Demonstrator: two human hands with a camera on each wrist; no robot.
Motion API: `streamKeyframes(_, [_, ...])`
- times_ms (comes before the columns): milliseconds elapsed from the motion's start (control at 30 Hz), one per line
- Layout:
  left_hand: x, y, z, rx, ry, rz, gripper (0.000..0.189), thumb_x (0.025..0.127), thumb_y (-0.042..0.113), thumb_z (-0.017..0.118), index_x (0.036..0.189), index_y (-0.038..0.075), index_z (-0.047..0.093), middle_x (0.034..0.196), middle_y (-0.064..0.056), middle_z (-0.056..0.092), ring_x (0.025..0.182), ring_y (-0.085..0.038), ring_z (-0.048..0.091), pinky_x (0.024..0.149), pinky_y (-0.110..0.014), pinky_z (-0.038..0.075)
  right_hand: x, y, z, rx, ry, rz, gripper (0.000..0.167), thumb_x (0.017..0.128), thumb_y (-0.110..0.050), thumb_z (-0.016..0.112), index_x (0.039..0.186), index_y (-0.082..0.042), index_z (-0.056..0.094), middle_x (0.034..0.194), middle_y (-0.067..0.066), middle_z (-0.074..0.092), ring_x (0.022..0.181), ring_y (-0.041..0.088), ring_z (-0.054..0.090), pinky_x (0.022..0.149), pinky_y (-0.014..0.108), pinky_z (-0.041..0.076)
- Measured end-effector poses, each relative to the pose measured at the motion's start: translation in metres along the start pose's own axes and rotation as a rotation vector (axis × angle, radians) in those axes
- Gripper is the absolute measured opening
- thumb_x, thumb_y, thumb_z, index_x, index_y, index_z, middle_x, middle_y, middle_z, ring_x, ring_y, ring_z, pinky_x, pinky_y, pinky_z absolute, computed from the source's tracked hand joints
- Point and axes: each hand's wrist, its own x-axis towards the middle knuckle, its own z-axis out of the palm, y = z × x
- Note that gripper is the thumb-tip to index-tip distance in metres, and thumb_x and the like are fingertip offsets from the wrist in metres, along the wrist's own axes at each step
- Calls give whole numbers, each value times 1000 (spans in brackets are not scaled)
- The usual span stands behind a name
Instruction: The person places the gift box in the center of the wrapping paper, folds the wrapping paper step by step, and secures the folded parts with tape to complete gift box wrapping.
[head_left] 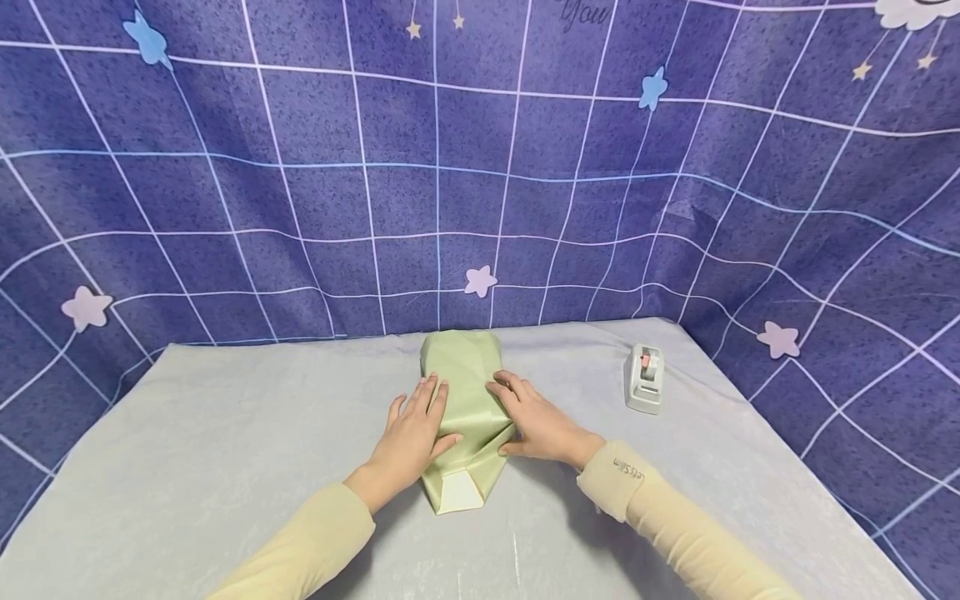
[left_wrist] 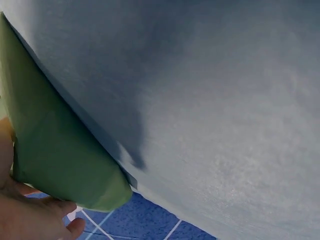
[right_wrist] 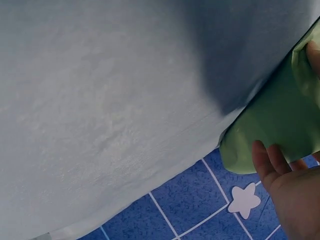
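A package wrapped in light green paper (head_left: pixel 461 375) lies lengthwise at the middle of the table. At its near end the paper narrows into a folded flap, where a white patch (head_left: pixel 461 492) shows. My left hand (head_left: pixel 411 435) rests on the package's left side, its fingers extended toward the far end. On the right side my right hand (head_left: pixel 542 421) touches the paper, fingers spread on the upper edge and thumb by a crease near the flap. Both wrist views show the green side wall (left_wrist: pixel 70 145) with fingers (right_wrist: pixel 267 160) against it.
A white tape dispenser (head_left: pixel 645 379) stands to the right of the package. The grey cloth-covered table (head_left: pixel 247 450) ends at a blue curtain (head_left: pixel 322 200) with a grid and stars, which hangs behind it and along the right.
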Motion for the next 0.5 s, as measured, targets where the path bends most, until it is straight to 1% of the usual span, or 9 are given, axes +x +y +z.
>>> streamKeyframes(133, [0, 1, -1, 21, 18, 8, 84, 75, 42, 70, 139, 0, 34, 144, -21, 31, 132, -34, 33, 101, -56, 29, 0, 0, 0, 1, 5, 0, 93, 65, -32, 81, 138, -4, 31, 142, 16, 29, 127, 32, 36, 104, 42, 35])
streamKeyframes(200, [0, 2, -2, 21, 20, 4, 85, 73, 40, 73, 138, 1, 34, 144, -21, 32, 132, -34, 33, 101, -55, 29, 0, 0, 0, 0, 10, -2, 93, 65, -33, 81, 138, -4, 31, 142, 16, 29, 127, 32, 36, 104, 42, 35])
streamKeyframes(367, [-1, 5, -4, 16, 18, -1, 87, 70, 35, 77, 138, 0, 35, 144, -21, 31, 132, -35, 33, 102, -55, 28, 0, 0, 1, -12, 26, -6, 94, 64, -34, 81, 138, -4, 31, 141, 16, 30, 127, 32, 36, 104, 43, 35])
streamKeyframes(500, [-1, 5, -4, 22, 14, 4, 90, 68, 35, 78, 138, -1, 34, 145, -21, 30, 133, -35, 32, 102, -55, 28, 0, 0, 2, -30, 48, -10, 94, 62, -34, 82, 137, -4, 32, 140, 16, 31, 126, 32, 37, 105, 43, 34])
